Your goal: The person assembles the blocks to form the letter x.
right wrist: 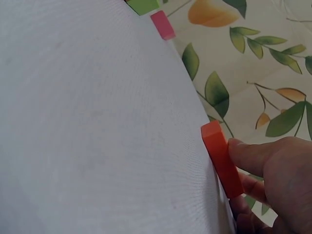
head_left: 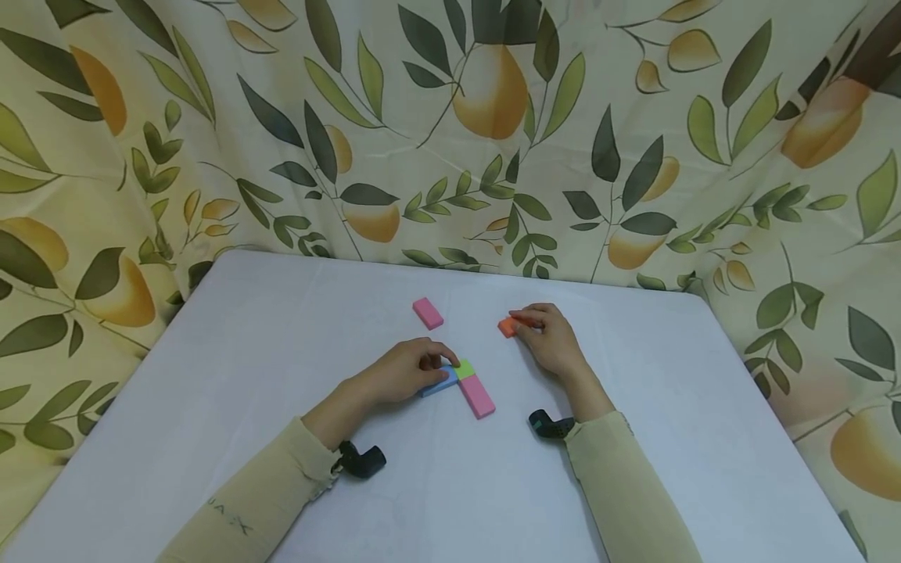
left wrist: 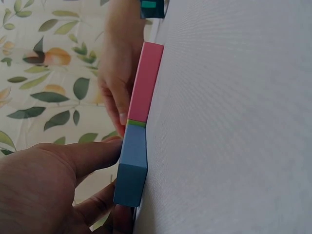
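Note:
My left hand [head_left: 403,371] holds a blue block [head_left: 438,383] by its sides, thumb and fingers on it. One fingertip reaches the small green block [head_left: 465,369] at its end. A long pink block [head_left: 478,397] continues from the green one toward me, so the three form a bent row. In the left wrist view the blue block [left wrist: 132,151] lines up with the pink block [left wrist: 146,80], a thin green strip [left wrist: 137,123] between them. Farther right, my right hand [head_left: 554,342] pinches an orange block [right wrist: 224,163] between thumb and fingers, close over the table.
A second pink block [head_left: 428,313] lies alone toward the back of the white-covered table [head_left: 296,313]. Behind the table hangs a curtain [head_left: 450,195] printed with fruit and leaves. Black wrist cameras [head_left: 362,461] sit at both cuffs.

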Motion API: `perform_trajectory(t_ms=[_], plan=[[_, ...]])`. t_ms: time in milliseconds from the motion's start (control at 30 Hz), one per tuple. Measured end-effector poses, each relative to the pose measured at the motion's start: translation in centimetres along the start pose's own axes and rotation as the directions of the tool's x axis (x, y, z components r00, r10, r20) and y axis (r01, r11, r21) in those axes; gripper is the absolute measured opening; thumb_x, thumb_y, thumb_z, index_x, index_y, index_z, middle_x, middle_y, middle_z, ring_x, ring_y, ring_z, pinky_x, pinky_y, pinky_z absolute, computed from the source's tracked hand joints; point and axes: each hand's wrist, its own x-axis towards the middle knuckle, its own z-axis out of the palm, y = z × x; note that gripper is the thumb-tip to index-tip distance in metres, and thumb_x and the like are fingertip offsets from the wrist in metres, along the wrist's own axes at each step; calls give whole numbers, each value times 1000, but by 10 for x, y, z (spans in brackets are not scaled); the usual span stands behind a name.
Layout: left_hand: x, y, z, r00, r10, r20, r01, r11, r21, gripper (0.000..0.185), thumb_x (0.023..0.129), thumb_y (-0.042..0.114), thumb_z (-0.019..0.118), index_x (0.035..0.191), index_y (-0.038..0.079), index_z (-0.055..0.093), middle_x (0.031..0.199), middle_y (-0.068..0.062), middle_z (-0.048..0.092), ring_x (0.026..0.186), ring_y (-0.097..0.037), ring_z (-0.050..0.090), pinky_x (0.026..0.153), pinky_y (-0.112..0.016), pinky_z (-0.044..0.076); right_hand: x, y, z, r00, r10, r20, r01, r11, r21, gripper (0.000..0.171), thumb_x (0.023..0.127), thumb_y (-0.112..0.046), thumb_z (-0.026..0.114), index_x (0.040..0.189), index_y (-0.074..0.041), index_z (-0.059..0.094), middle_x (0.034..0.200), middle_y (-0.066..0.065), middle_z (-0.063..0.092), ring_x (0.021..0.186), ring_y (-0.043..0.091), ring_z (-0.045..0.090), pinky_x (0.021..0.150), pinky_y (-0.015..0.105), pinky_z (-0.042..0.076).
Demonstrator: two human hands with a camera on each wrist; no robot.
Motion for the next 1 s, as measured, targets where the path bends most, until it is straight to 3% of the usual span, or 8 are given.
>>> perform_trajectory(t_ms=[1000], plan=[[2,-5,-1,999,40,0,-40,999,19,23,94,27,63,115,36,65,95,6,57,89,-15,53,75,-29,47,-2,-5,0,1000,8,0,-8,1000,-24,30,97,-28,58,124,-18,66,134,7,49,124,31,47,104,52,37]])
